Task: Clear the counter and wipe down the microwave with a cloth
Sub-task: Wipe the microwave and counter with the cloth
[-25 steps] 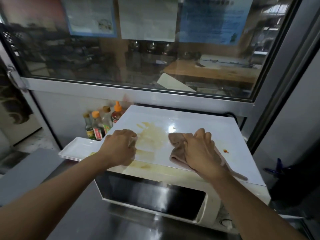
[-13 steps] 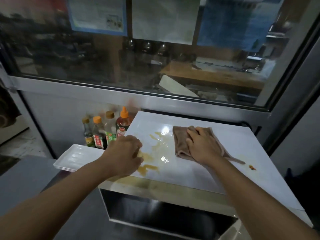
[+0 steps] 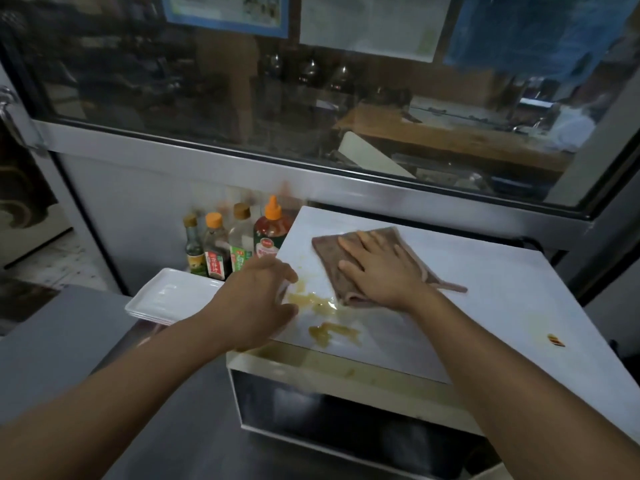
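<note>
Microwave (image 3: 485, 299): on the counter (image 3: 62, 344), below the window (image 3: 311, 81).
Cloth (image 3: 332, 258): on the microwave top, under the right hand (image 3: 381, 271).
Spill (image 3: 325, 317): before the cloth, beside the left hand (image 3: 256, 299).
Bottles (image 3: 235, 244): left of the microwave, behind the tray (image 3: 166, 296).
</note>
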`<state>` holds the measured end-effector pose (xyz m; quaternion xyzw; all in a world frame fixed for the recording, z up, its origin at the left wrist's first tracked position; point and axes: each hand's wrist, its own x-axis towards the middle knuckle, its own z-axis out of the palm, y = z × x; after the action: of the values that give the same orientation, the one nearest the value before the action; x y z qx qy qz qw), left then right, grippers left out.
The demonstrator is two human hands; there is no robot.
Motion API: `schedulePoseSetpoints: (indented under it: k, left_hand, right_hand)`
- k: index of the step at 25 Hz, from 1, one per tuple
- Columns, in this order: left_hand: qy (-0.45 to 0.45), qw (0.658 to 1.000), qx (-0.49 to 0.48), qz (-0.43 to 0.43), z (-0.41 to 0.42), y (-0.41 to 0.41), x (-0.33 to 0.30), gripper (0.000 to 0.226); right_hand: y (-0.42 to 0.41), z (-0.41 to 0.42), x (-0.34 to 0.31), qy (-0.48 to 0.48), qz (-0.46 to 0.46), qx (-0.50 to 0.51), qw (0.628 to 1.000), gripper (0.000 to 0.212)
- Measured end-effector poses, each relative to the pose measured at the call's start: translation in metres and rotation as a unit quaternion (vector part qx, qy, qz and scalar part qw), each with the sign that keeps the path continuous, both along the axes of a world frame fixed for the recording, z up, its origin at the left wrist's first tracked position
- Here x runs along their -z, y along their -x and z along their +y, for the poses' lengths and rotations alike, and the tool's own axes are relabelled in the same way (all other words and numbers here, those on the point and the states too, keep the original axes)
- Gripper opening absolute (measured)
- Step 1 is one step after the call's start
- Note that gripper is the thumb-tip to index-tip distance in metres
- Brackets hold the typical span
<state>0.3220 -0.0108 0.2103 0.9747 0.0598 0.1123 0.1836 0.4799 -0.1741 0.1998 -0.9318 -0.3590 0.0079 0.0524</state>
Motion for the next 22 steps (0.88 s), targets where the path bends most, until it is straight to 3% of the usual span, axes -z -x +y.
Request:
schedulePoseSetpoints:
  k: [2, 4, 8, 12, 18, 22]
  left_hand:
    - [0.002, 1.0, -0.011, 0.0, 0.001, 0.009, 0.0, 0.044]
    - [0.012, 1.0, -0.02, -0.007, 0.001, 0.019, 0.001, 0.045]
    - [0.032, 0.999, -0.037, -0.015, 0.004, 0.036, 0.003, 0.052]
    - [0.107, 0.993, -0.032, -0.025, 0.008, 0.047, 0.004, 0.045]
    - [0.171, 0.984, -0.009, -0.057, 0.016, 0.056, 0.01, 0.046]
    - [0.177, 0.98, -0.027, -0.083, 0.023, 0.064, 0.016, 0.039]
  right_hand:
    - [0.036, -0.002, 0.016, -0.023, -0.011, -0.116, 0.993, 0.059]
    - [0.038, -0.015, 0.012, -0.027, -0.004, -0.156, 0.987, 0.059]
    - [0.023, 0.008, -0.008, 0.019, 0.015, 0.003, 1.0, 0.054]
    - [0.074, 0.009, 0.016, -0.011, -0.002, -0.135, 0.991, 0.063]
    - [0.022, 0.062, -0.003, 0.012, -0.001, -0.029, 0.999, 0.053]
    - [0.054, 0.068, 0.001, 0.008, 0.017, -0.093, 0.996, 0.047]
